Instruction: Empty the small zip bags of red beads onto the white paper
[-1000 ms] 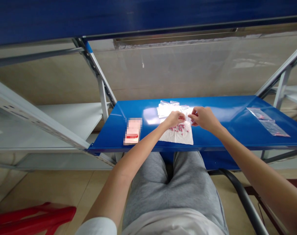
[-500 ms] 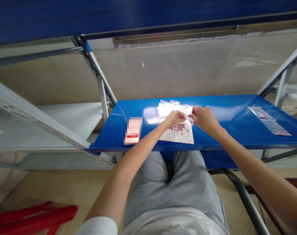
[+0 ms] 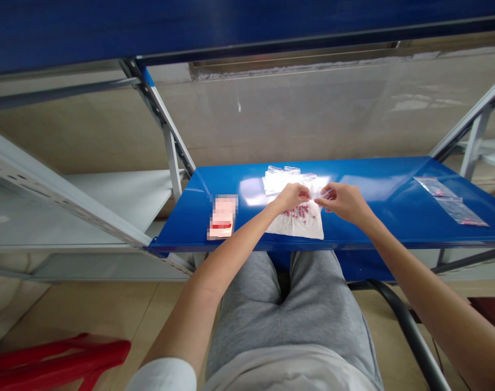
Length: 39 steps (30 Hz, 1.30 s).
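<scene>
Both hands meet over a white sheet [image 3: 302,227] on the blue shelf [image 3: 377,217]. Several small red pieces [image 3: 301,212] lie scattered on that sheet. My left hand [image 3: 291,196] and my right hand [image 3: 342,200] pinch the two ends of a small clear plastic bag [image 3: 319,193] held between them just above the sheet. A stack of empty clear bags [image 3: 280,180] lies right behind the hands.
Clear bags holding red pieces [image 3: 451,202] lie at the shelf's right end. A blurred pink and red packet [image 3: 222,218] sits at the left. Grey shelf uprights [image 3: 169,146] stand left and right, a red stool [image 3: 63,358] is on the floor lower left, my grey-trousered knees are under the shelf.
My right hand has shifted slightly right and down, drawing the small clear bag out between the two hands. The left hand has stayed in place.
</scene>
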Tool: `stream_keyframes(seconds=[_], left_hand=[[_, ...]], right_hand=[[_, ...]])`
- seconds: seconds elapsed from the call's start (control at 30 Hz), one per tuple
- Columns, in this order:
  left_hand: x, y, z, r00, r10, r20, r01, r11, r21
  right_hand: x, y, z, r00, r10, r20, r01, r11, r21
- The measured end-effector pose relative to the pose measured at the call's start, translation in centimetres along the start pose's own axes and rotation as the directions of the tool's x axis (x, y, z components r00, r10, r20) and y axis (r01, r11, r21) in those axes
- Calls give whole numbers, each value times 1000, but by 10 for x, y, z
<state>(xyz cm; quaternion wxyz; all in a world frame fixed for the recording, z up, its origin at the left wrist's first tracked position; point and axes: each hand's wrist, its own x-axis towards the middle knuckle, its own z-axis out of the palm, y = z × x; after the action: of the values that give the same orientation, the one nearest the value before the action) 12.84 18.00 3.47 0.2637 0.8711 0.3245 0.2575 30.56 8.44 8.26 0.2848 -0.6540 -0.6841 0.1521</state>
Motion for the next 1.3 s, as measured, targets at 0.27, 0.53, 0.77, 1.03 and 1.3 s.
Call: stream_keyframes(seconds=[0.27,0.53,0.77,1.03,1.3], left_hand=[[1,0,0,1000,-4,25,4,1000,-9],[0,-2,1,1000,-3,11,3,1000,-13],[1,-1,-2,999,38,21,-38,999,-9],[2,-4,2,1000,-30,9,30,999,-24],[3,-6,3,999,-43,15,43,999,-2]], right_hand=[[1,6,7,1000,-6,0,6,1000,6],[-12,-3,4,993,46,-108,-44,999,20],[-14,-5,6,993,56,-107,-43,992,123],[-16,8,20,987,47,-155,-35,996,81],[-18,15,33,988,7,-154,-9,1000,-10]])
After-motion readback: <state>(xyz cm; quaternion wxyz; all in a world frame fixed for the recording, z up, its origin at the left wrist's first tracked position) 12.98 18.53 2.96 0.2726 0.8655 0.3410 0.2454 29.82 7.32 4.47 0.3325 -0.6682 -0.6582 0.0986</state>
